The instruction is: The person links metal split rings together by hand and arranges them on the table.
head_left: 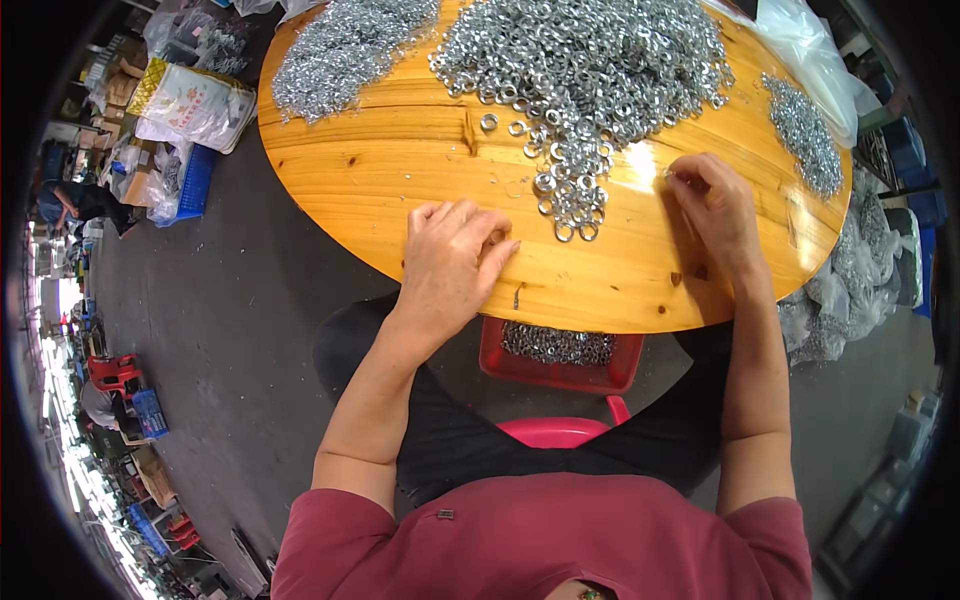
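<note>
A large heap of shiny metal rings covers the far middle of the round wooden table. A narrow tongue of rings runs from it toward me, between my hands. My left hand rests at the table's near edge, left of that tongue, its fingers curled and the thumb close to the forefinger; whatever they hold is hidden. Over the tabletop on the right, my right hand pinches with thumb and forefinger. A tiny bright bit shows at its fingertips, too small to name.
Smaller piles of metal parts lie at the far left and right edge of the table. Below the near edge is a red bin of rings above a pink stool. Plastic bags stand at right; a blue crate at left.
</note>
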`<state>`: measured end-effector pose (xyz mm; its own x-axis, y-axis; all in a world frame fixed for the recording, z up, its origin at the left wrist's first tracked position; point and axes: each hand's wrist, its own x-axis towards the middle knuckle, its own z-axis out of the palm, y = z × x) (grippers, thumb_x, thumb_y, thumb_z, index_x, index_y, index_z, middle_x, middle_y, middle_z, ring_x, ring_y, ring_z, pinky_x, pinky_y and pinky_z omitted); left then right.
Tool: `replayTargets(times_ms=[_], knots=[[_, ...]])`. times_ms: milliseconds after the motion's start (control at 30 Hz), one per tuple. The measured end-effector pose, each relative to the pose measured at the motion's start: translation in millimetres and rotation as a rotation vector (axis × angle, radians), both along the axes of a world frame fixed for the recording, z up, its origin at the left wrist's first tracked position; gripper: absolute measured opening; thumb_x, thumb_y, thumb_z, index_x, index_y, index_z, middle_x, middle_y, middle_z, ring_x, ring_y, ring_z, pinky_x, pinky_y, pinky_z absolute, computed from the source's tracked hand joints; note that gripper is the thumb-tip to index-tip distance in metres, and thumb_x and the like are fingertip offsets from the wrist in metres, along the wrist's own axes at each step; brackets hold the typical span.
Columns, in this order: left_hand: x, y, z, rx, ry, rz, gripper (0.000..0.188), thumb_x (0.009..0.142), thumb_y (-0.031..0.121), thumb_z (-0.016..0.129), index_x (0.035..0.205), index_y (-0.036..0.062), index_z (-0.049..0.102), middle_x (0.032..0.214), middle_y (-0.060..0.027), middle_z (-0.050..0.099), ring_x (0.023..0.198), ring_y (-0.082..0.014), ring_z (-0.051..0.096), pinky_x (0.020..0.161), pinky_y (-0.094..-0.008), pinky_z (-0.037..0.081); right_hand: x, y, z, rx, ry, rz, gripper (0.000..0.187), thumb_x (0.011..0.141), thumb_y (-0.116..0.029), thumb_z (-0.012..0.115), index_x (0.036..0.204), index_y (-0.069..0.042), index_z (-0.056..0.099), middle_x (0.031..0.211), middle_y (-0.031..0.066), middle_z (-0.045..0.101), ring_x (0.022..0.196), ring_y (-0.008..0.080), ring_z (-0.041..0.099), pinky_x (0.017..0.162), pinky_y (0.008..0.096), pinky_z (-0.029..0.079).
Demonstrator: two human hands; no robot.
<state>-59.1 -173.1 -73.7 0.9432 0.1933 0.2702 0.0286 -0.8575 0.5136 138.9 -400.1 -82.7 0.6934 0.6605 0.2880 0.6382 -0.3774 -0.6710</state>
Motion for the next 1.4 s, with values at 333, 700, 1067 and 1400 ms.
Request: replayTargets(times_ms=[333, 700, 1067, 1400], knots=[[4.5, -43.9, -9.1, -0.018, -0.101, -0.154, 0.008, 0.08, 0.012, 0.066, 0.087, 0.009, 0.062, 0.077, -0.0006, 0.053, 0.074, -0.0176, 0.048, 0.083, -0.0321, 0.034, 20.5, -7.5, -7.0, -0.022, -0.125, -0.069, 0.011, 0.079, -0.002, 0.064, 0.09, -0.003, 0.062, 0.084, 0.0052, 0.06, 0.069, 0.0181, 0.055, 0.065, 0.0288, 0.046], [68.4, -28.9, -13.1, 0.368, -0.241, -0.009, 0.017, 0.081, 0.015, 0.065, 0.096, 0.0105, 0.063, 0.084, -0.0026, 0.05, 0.082, -0.0185, 0.048, 0.083, -0.0329, 0.034, 27.1, -13.4, -7.7, -0.047, -0.169, -0.125, 0.009, 0.083, -0.002, 0.063, 0.091, -0.002, 0.062, 0.084, 0.0045, 0.057, 0.07, 0.0175, 0.054, 0.067, 0.0276, 0.044], [72.9, -7.6, -26.7, 0.294, -0.339, 0.045, 0.015, 0.08, 0.014, 0.066, 0.093, 0.0107, 0.062, 0.086, -0.0022, 0.051, 0.082, -0.0197, 0.047, 0.085, -0.0351, 0.035, 28.1, -23.7, -4.9, -0.036, -0.287, -0.136, 0.012, 0.081, -0.005, 0.062, 0.093, -0.002, 0.063, 0.088, 0.0072, 0.058, 0.075, 0.0242, 0.057, 0.07, 0.032, 0.047], [69.9, -30.2, -16.5, 0.261, -0.357, 0.015, 0.014, 0.079, 0.012, 0.066, 0.092, 0.0115, 0.063, 0.085, -0.0016, 0.051, 0.081, -0.0194, 0.047, 0.085, -0.0361, 0.034, -29.4, 36.7, -5.1, 0.034, -0.252, 0.126, 0.012, 0.076, -0.008, 0.067, 0.087, -0.006, 0.063, 0.091, 0.0068, 0.056, 0.081, 0.0257, 0.057, 0.072, 0.0342, 0.048]])
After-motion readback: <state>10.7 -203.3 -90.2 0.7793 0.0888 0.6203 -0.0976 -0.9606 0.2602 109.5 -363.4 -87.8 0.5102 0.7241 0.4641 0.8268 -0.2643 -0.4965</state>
